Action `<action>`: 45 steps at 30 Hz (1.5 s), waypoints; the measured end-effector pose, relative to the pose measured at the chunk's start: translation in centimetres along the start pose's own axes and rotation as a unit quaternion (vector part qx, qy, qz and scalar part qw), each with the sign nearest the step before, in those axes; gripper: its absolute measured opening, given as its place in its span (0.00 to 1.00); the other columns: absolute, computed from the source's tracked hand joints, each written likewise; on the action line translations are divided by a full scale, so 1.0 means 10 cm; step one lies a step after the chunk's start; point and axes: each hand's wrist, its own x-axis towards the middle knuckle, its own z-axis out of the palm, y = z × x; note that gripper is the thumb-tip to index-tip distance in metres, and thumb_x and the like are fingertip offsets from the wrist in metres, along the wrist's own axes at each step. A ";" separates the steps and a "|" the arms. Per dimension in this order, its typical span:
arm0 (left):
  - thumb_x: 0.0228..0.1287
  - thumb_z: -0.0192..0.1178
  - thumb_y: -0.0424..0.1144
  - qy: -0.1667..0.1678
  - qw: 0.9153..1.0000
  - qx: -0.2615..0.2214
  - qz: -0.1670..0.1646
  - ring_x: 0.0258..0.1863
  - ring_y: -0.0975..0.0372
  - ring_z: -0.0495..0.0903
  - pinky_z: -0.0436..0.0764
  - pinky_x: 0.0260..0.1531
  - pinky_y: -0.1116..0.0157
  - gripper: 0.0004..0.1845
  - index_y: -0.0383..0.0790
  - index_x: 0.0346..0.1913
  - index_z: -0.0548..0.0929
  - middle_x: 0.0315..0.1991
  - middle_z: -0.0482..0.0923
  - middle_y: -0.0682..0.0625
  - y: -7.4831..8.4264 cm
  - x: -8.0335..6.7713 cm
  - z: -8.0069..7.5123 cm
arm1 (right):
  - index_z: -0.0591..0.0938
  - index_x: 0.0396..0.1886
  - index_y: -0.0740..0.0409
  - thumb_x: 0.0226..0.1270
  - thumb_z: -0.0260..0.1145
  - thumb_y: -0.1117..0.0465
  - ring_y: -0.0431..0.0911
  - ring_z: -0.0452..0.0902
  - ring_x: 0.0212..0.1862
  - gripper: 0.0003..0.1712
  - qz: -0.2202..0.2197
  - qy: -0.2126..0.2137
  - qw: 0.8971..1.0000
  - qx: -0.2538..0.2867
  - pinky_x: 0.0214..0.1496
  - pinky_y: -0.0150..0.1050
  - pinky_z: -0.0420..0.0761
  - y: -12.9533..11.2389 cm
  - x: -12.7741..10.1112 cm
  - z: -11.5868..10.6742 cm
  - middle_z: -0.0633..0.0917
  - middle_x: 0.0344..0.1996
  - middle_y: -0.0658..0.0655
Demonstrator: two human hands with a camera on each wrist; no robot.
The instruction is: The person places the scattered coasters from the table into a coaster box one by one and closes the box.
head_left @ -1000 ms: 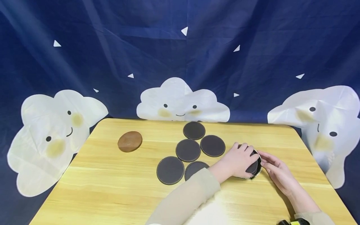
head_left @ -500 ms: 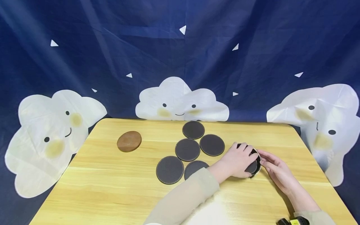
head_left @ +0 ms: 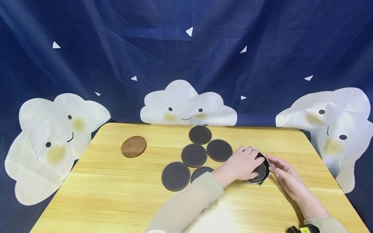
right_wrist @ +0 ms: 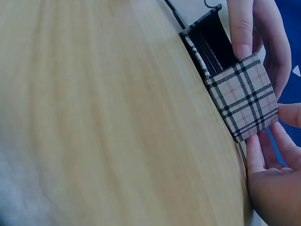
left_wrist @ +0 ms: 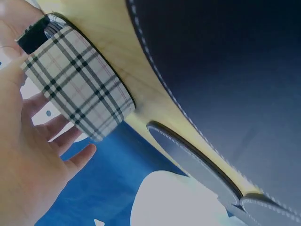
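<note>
A round plaid coaster holder (head_left: 253, 183) with a dark lining stands at the right of the table, a black coaster (head_left: 261, 169) lying inside it. Over its left part spreads my left hand (head_left: 244, 162), its fingers reaching to the far rim and its thumb at the coaster. My right hand (head_left: 291, 181) holds the holder by its right rim with thumb and fingertips. In the right wrist view the plaid wall (right_wrist: 244, 101) has a gap beside it, where dark layers show. The left wrist view has the left fingers (left_wrist: 77, 157) spaced apart beside the wall.
Several black stitched coasters (head_left: 194, 155) lie flat left of the holder, one partly hidden by the left sleeve (head_left: 189, 200). Farther left is a brown round disc (head_left: 133, 146). Behind the wooden table (head_left: 116, 194) hangs a blue curtain (head_left: 186, 58) with cloud faces.
My left hand has shifted slightly left, uncovering more of the black coaster and the holder's near rim. The right hand has stayed at the right rim.
</note>
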 end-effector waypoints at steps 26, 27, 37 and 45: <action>0.74 0.56 0.65 0.041 0.998 0.048 -0.012 0.71 0.60 0.69 0.71 0.68 0.58 0.31 0.61 0.75 0.72 0.70 0.71 0.54 -0.51 -0.61 -0.08 | 0.83 0.65 0.49 0.78 0.44 0.81 0.33 0.84 0.60 0.33 -0.006 0.005 1.000 0.016 0.62 0.22 0.77 0.03 -0.03 -0.01 0.88 0.60 0.44; 0.74 0.56 0.65 0.045 0.998 0.045 -0.014 0.71 0.59 0.70 0.71 0.68 0.57 0.31 0.61 0.74 0.72 0.70 0.72 0.54 -0.54 -0.64 -0.08 | 0.83 0.65 0.49 0.78 0.44 0.81 0.33 0.84 0.60 0.33 -0.006 0.005 1.000 0.016 0.62 0.22 0.77 0.03 -0.03 -0.01 0.88 0.60 0.44; 0.72 0.61 0.62 0.081 0.996 0.016 -0.031 0.72 0.56 0.72 0.73 0.67 0.55 0.27 0.56 0.67 0.76 0.68 0.75 0.52 -0.71 -1.05 -0.08 | 0.83 0.65 0.50 0.78 0.44 0.81 0.34 0.84 0.60 0.32 -0.012 0.000 1.000 0.016 0.62 0.21 0.77 0.01 -0.01 0.01 0.88 0.60 0.45; 0.73 0.62 0.61 0.067 0.996 -0.013 -0.051 0.75 0.54 0.71 0.72 0.71 0.54 0.29 0.55 0.71 0.77 0.73 0.73 0.49 -0.81 -1.39 0.00 | 0.83 0.65 0.51 0.78 0.44 0.81 0.34 0.84 0.60 0.32 -0.016 -0.004 1.000 0.017 0.62 0.22 0.77 0.00 0.00 0.03 0.88 0.60 0.45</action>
